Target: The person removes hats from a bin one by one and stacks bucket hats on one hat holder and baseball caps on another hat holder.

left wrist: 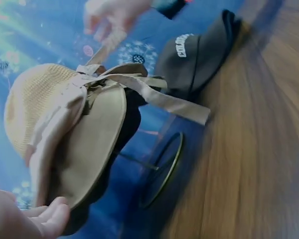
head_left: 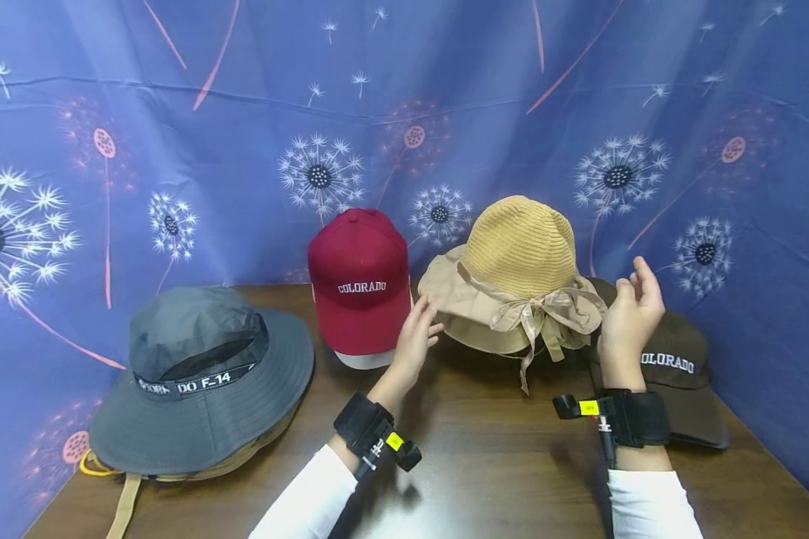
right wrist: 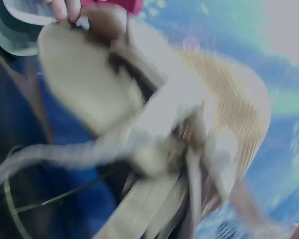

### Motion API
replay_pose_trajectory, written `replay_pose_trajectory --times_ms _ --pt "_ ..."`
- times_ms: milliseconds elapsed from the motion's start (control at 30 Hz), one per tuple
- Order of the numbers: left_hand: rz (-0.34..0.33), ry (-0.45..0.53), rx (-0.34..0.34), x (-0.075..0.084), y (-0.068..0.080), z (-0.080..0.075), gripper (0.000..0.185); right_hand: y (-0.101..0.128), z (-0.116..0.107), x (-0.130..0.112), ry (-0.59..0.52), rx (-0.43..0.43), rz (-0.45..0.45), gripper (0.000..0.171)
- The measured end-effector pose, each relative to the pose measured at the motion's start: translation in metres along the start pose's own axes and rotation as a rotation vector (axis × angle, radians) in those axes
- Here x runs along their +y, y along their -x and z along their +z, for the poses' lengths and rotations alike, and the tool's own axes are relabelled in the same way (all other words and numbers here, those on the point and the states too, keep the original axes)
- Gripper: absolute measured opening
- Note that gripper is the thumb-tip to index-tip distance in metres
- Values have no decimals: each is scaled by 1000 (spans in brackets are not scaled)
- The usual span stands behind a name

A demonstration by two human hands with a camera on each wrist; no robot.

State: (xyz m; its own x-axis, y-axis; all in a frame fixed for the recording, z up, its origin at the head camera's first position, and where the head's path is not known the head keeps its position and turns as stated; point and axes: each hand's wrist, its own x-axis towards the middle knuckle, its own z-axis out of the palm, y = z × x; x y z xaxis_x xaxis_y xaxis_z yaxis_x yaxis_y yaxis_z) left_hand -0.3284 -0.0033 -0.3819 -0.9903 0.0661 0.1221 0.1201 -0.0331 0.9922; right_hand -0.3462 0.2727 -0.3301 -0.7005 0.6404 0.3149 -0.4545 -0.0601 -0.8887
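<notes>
Left hand (head_left: pixel 414 340): open, fingers relaxed, tips just touching the brim at the sun hat's nine o'clock.
Right hand (head_left: pixel 630 314): loosely open, holding nothing, near the brim at three o'clock.
Sun hat (head_left: pixel 515 277): straw, on a wire stand (left wrist: pixel 162 169), mid-worktop (head_left: pixel 499 464), ribbon bow (head_left: pixel 546 314) facing us.
Handling: looks light, floppy; I'd take both brim edges, not the ribbon.
Neighbours: red cap (head_left: pixel 360 288) at nine o'clock, brown cap (head_left: pixel 674 367) at three.
</notes>
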Motion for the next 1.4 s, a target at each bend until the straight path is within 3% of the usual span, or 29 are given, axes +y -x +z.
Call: replay_pose_trajectory --times_ms 133,233,433,633,767,933,1000,1100,1200,1300,1400 --pt "67 -131 -14 4 26 -22 60 26 28 -19 82 -47 -229 44" --pt "132 -161 -3 11 48 -42 53 48 50 -27 23 -126 -320 43" --pt "225 -261 117 26 88 -93 45 94 92 -29 -84 -339 -296 41" --pt "245 -404 282 31 131 -149 43 146 133 -19 -105 -518 -298 40" --pt "259 -535 484 27 159 -187 41 182 155 -11 -114 -630 -336 38" --pt "259 -580 845 19 190 -232 35 227 176 -2 -80 -764 -472 34" --pt "223 -605 971 14 199 -246 34 244 182 2 -70 -831 -487 32" --pt "118 -647 1088 7 212 -264 39 267 192 14 -45 -946 -431 31" --pt "12 -611 1109 0 221 -279 51 286 202 31 2 -1049 -311 31" --pt "-67 -429 1059 -5 227 -290 66 299 211 51 74 -1106 -157 33" --pt "-124 -203 985 -7 230 -298 76 307 218 69 151 -1110 -2 40"
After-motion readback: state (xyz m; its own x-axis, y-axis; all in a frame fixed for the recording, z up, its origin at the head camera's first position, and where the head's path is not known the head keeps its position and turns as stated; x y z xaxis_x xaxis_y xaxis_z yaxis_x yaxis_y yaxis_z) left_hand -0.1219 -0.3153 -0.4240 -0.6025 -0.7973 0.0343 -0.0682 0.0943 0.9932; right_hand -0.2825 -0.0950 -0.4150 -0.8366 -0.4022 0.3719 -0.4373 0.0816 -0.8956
